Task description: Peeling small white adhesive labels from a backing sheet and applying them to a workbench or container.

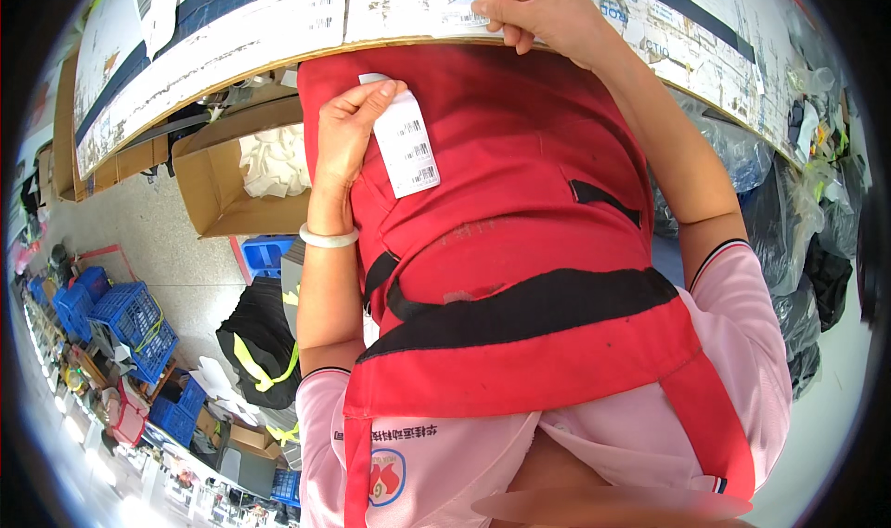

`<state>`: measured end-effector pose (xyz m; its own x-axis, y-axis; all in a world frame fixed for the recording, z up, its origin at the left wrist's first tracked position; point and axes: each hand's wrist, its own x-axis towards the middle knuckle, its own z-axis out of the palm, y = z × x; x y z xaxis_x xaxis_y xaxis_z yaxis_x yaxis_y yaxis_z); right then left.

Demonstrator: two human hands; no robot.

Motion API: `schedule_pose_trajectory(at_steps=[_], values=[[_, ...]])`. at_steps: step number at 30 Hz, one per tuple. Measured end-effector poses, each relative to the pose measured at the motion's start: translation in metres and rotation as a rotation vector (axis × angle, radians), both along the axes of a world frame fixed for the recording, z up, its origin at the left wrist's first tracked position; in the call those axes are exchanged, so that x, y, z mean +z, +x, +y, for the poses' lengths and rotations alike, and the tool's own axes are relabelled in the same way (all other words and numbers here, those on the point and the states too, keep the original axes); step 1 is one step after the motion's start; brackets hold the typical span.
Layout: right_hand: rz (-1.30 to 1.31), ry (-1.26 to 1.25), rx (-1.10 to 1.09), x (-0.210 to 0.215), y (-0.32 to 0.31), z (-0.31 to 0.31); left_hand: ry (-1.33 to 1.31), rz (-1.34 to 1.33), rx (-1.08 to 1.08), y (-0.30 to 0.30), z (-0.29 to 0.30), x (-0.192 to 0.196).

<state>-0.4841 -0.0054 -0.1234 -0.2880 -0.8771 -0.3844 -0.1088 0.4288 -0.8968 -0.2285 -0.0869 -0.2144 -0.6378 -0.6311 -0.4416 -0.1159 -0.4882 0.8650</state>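
The left hand [345, 124] pinches a white barcode label [406, 146] between thumb and fingertips, the right hand [538, 8] curls on the table edge [278, 57]; the label's free end could stick to the red apron [520, 185] beneath.

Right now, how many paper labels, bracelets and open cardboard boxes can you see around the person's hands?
Paper labels: 1, a white barcode label held by the left hand
Bracelets: 1, a pale bangle on the left wrist
Open cardboard boxes: 1, a brown box on the floor
Total: 3
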Motion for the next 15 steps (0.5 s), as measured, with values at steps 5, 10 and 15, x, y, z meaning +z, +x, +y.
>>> schedule_pose_trajectory(at_steps=[5, 10, 15], values=[[0.086, -0.017, 0.011, 0.001, 0.004, 0.000, -0.001, -0.017, 0.001, -0.001, 0.000, 0.000], [0.088, -0.057, 0.016, 0.005, 0.003, 0.001, -0.005, -0.022, 0.013, -0.006, -0.001, 0.004], [-0.114, -0.109, -0.069, 0.013, -0.018, 0.018, 0.040, 0.066, 0.051, 0.002, -0.001, 0.010]])
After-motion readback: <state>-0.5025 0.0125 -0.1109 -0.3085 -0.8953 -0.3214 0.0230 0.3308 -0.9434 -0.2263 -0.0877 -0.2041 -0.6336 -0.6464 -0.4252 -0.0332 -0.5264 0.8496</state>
